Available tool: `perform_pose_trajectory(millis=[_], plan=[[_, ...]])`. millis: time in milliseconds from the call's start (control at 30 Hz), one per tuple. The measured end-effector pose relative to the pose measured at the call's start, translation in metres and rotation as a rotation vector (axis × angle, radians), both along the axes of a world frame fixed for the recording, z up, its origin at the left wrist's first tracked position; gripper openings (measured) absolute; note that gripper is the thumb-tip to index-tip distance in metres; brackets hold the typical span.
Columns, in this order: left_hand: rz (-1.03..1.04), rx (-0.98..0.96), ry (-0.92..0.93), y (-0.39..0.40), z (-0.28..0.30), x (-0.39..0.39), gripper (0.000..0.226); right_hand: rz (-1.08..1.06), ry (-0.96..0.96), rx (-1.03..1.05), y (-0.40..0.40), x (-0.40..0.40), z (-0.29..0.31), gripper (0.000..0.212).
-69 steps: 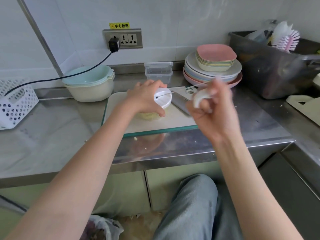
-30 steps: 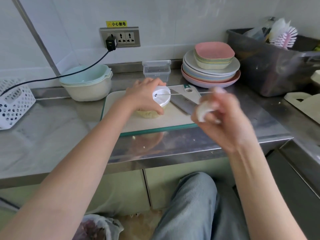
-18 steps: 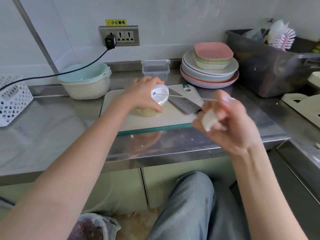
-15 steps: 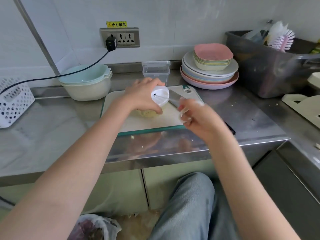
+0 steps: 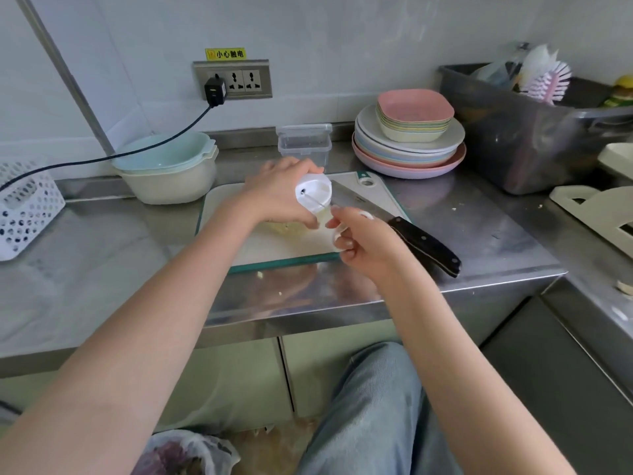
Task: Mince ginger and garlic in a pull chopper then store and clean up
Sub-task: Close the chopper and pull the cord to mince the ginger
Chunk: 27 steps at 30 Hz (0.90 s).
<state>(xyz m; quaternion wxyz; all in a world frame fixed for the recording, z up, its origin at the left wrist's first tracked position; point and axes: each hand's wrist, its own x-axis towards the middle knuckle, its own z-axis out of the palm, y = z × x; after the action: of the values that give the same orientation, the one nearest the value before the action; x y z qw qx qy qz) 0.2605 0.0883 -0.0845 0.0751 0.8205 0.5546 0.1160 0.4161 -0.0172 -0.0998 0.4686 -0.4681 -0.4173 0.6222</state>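
Note:
The small pull chopper (image 5: 313, 195) with a white lid stands tilted on the white cutting board (image 5: 274, 245). My left hand (image 5: 277, 193) grips it from the left and holds it down. Pale minced bits show in its clear cup under my fingers. My right hand (image 5: 363, 241) holds the white pull handle (image 5: 337, 234) close to the chopper, and a short length of cord runs from the lid to it. A cleaver with a black handle (image 5: 424, 245) lies on the board's right side, just behind my right hand.
A clear lidded storage box (image 5: 304, 142) stands behind the board. Stacked bowls (image 5: 168, 166) sit at the left, stacked plates and dishes (image 5: 409, 138) at the right, a grey tub (image 5: 520, 132) with a brush beyond. A white basket (image 5: 25, 207) is far left. Small scraps lie near the counter edge.
My right hand pulled the handle out to the right with the cord stretched, then came back in; the handle is now near the lid and the cord is short. My left hand stayed on the chopper.

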Motion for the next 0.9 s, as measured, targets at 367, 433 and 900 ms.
perform_pose_trajectory(millis=[367, 433, 900], plan=[[-0.004, 0.018, 0.005, -0.001, -0.001, 0.001, 0.092, 0.068, 0.374, -0.104, -0.005, 0.021, -0.018, 0.026], [0.004, 0.019, 0.005, -0.001, -0.002, 0.001, 0.094, -0.006, 0.233, -0.082, 0.004, 0.005, -0.013, 0.027], [-0.019, 0.019, 0.009, 0.0, -0.002, 0.001, 0.098, -0.002, 0.034, 0.126, -0.028, 0.005, 0.011, 0.026]])
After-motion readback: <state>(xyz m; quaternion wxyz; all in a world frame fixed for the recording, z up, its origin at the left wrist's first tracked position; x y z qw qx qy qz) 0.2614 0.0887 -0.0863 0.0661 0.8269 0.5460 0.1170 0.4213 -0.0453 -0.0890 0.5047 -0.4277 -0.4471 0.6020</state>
